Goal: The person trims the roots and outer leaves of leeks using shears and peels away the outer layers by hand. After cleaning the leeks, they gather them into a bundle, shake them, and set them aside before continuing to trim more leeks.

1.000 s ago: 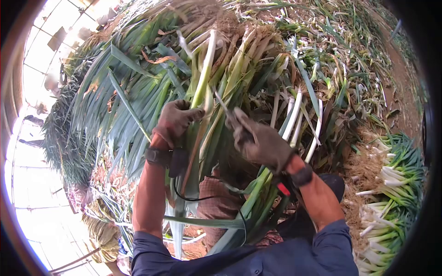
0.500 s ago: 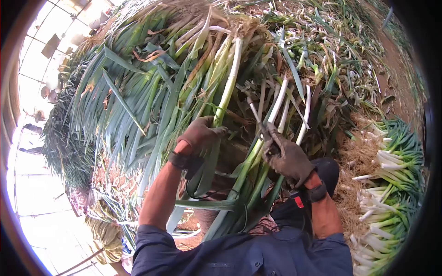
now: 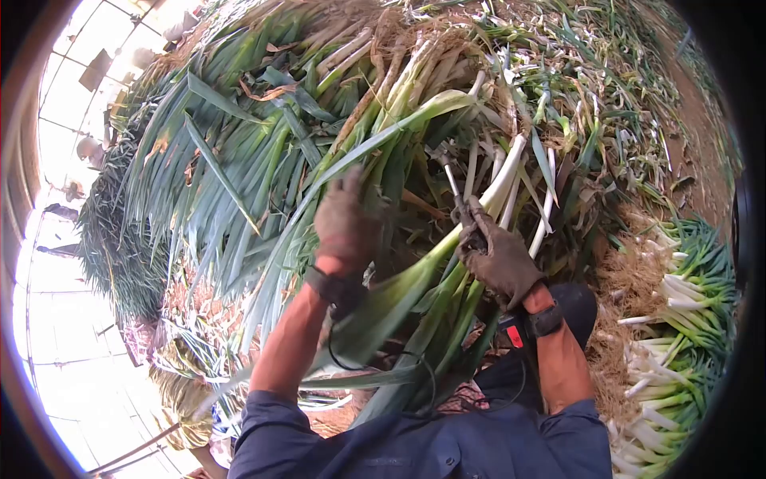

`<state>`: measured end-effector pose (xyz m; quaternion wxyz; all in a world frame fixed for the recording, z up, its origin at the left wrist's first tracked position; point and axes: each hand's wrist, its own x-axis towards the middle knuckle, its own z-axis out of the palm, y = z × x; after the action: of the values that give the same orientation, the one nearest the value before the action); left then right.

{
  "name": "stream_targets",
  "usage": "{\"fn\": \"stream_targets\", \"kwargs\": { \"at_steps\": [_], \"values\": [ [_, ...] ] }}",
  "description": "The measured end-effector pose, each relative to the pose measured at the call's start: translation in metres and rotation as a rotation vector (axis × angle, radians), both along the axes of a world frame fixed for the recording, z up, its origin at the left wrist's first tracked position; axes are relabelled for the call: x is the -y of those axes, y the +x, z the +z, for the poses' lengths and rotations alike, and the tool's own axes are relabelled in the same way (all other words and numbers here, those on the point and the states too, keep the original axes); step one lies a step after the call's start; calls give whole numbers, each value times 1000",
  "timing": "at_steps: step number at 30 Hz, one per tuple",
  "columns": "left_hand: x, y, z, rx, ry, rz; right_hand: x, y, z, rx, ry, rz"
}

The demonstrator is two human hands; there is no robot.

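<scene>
My left hand (image 3: 345,222), in a brown work glove, is blurred over the green leaves of a big heap of leeks (image 3: 231,168). Its fingers point up and look stretched out, with no stalk visible in them. My right hand (image 3: 501,259), gloved too, is closed around a hand tool with a thin metal rod (image 3: 452,177) pointing up and away. Close to that hand slants a thick leek (image 3: 504,176), white end up, its leaves running down toward my lap. More white stalks stand just right of it. My right palm and the tool's grip are partly hidden.
Trimmed leeks (image 3: 678,311) with roots lie in a row at the right. Loose leaves and scraps (image 3: 590,88) cover the ground at the far right. A dark cable (image 3: 431,375) loops by my lap. A gridded bright wall (image 3: 72,351) is at the left.
My left hand has let go of the leek it held and moved slightly up and left. A thick leek now lies against those by my right hand, which still grips the tool.
</scene>
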<state>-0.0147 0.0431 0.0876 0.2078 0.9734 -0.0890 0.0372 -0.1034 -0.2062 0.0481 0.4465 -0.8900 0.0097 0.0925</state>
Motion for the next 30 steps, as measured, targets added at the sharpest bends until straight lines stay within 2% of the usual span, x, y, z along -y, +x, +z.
{"fn": "stream_targets", "kwargs": {
  "at_steps": [2,3,5,7,9,11,13,14,15,16,18,19,20,21,25,26,29,30],
  "values": [
    [-18,27,-8,67,91,218,-5,0,-13,-23,82,46],
    [-26,37,-10,65,93,216,-7,0,-13,-25,84,43],
    [-42,55,-10,-139,145,19,-12,-1,-5,-25,25,45],
    [-48,78,-20,-190,76,47,-17,0,-4,-46,58,64],
    [-39,85,-11,-270,565,-4,-19,1,-10,-156,201,97],
    [-34,87,3,-257,559,-58,-14,4,11,-188,144,100],
    [-29,87,35,-707,-109,83,-10,3,13,-225,88,100],
    [-38,97,32,-694,-407,-4,-8,0,7,-202,156,117],
    [-55,111,38,-482,-292,-428,-8,-3,1,-178,224,136],
    [-63,132,49,-261,-154,-701,-11,-5,-6,-179,224,138],
    [-60,170,77,-161,-187,-658,-16,-6,-18,-79,403,119],
    [-40,181,104,376,-35,-853,-18,-5,-20,-79,403,121],
    [-43,216,110,700,184,-751,-20,-4,-21,-83,496,96],
    [-35,226,116,701,182,-749,-22,-2,-21,-86,587,71],
    [33,225,184,58,-1101,-593,-19,8,-8,-103,675,-52],
    [32,227,175,57,-1098,-597,-18,13,-7,-89,660,-104],
    [15,222,98,445,-566,-808,-18,13,-16,-113,647,-187],
    [11,214,82,568,-381,-860,-22,11,-15,-99,634,-52]
  ]
}}
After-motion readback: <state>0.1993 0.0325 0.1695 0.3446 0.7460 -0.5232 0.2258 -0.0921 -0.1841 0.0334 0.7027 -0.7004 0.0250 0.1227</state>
